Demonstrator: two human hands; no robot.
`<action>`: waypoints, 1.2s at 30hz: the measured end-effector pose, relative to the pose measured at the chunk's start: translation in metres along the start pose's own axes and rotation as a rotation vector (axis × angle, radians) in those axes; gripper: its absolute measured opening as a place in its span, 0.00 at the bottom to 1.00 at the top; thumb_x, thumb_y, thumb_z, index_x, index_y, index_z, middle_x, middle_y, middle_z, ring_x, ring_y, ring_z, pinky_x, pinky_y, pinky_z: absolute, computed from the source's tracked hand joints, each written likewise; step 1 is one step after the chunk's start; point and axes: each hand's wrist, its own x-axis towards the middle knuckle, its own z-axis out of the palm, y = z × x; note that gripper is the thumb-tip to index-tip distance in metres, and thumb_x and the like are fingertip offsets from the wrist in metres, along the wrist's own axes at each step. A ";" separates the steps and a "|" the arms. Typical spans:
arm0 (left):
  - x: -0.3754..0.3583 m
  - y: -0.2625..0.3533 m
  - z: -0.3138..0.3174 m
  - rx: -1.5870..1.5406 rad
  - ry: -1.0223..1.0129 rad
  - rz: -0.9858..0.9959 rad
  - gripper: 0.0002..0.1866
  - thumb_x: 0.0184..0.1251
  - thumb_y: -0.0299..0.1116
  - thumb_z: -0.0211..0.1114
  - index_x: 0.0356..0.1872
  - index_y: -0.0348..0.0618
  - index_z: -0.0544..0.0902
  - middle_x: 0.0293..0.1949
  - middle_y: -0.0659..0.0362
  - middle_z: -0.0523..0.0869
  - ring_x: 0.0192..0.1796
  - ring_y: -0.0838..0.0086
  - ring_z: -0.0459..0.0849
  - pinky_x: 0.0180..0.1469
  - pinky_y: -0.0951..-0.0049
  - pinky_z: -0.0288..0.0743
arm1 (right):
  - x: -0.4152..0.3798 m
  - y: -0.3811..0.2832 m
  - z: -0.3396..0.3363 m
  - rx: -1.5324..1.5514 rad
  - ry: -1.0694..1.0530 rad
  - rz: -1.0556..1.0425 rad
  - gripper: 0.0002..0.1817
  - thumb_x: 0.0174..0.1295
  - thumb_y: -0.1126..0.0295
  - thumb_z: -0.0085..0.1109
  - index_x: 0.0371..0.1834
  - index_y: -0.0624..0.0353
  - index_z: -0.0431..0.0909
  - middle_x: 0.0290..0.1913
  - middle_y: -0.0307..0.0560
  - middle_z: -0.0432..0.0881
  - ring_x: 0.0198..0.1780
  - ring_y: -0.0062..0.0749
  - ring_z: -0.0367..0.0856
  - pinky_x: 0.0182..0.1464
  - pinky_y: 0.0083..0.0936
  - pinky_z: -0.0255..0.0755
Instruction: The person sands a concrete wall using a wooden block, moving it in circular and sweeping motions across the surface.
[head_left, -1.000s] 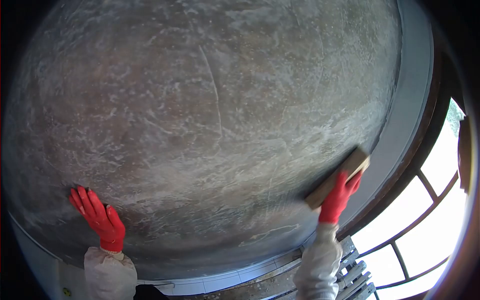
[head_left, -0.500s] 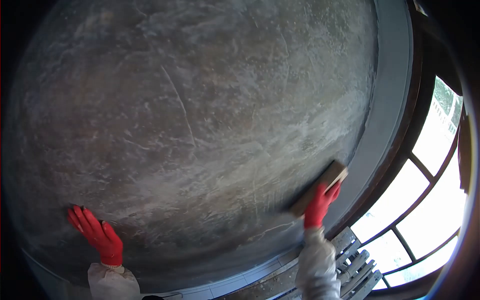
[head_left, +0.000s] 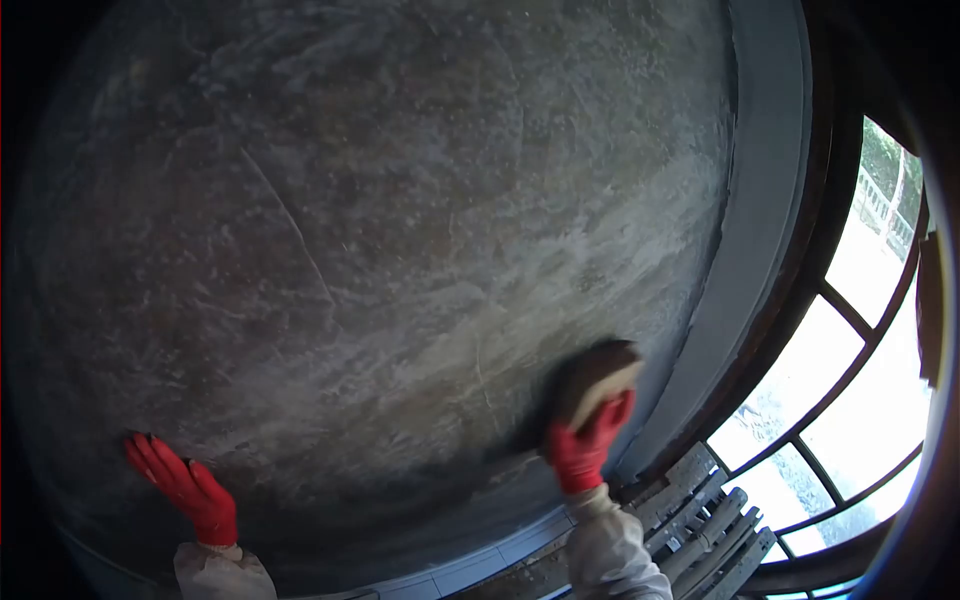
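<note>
A person in red gloves and pale sleeves faces a rough grey wall (head_left: pixel 400 250), mottled with brown and streaked with whitish smears. The right hand (head_left: pixel 585 445) is closed around a flat tan sanding block (head_left: pixel 590 378), pressing its face against the wall, low and toward the wall's right edge. The block is blurred, so its exact shape is hard to make out; it may be a sponge or a wooden float. Judging by its looks, it is light and fairly stiff, easy to manage one-handed, best gripped across its back edge with the fingers over the top, as here. The wall's gritty surface would likely drag against it rather than let it slip.

The left hand (head_left: pixel 185 488) lies flat and open against the wall, far left of the block, fingers spread, holding nothing.

Right of the wall runs a smooth grey band (head_left: pixel 760 220), then a dark window frame (head_left: pixel 850 320) with bright panes. Below the block, slatted metal rails (head_left: pixel 705 525) show. The picture's corners are dark, and both arms are cut off at the bottom edge.
</note>
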 end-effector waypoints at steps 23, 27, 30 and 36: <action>-0.006 -0.009 0.005 -0.035 -0.027 -0.023 0.30 0.72 0.37 0.42 0.70 0.27 0.58 0.72 0.35 0.56 0.73 0.33 0.50 0.72 0.36 0.42 | -0.035 -0.044 -0.006 0.065 -0.416 -0.332 0.46 0.44 0.60 0.75 0.69 0.39 0.61 0.64 0.59 0.61 0.63 0.60 0.66 0.61 0.55 0.64; -0.008 -0.005 0.005 -0.050 -0.026 -0.023 0.30 0.70 0.36 0.43 0.69 0.26 0.59 0.72 0.35 0.56 0.73 0.32 0.51 0.71 0.34 0.41 | 0.088 -0.038 -0.004 0.036 0.015 0.260 0.39 0.68 0.56 0.53 0.78 0.57 0.48 0.77 0.60 0.45 0.77 0.54 0.46 0.74 0.42 0.46; -0.005 -0.007 0.004 -0.042 -0.032 -0.018 0.30 0.70 0.36 0.44 0.68 0.25 0.60 0.72 0.34 0.56 0.72 0.31 0.52 0.71 0.33 0.42 | 0.158 -0.110 0.004 0.128 0.101 0.266 0.39 0.66 0.58 0.57 0.77 0.57 0.52 0.76 0.59 0.49 0.74 0.51 0.53 0.72 0.42 0.52; -0.003 -0.008 -0.001 -0.103 -0.083 -0.014 0.30 0.64 0.35 0.50 0.64 0.24 0.63 0.70 0.33 0.57 0.70 0.28 0.52 0.70 0.30 0.41 | 0.015 -0.237 0.033 0.092 -0.367 -0.546 0.33 0.42 0.50 0.73 0.58 0.23 0.75 0.60 0.54 0.67 0.60 0.56 0.69 0.56 0.54 0.69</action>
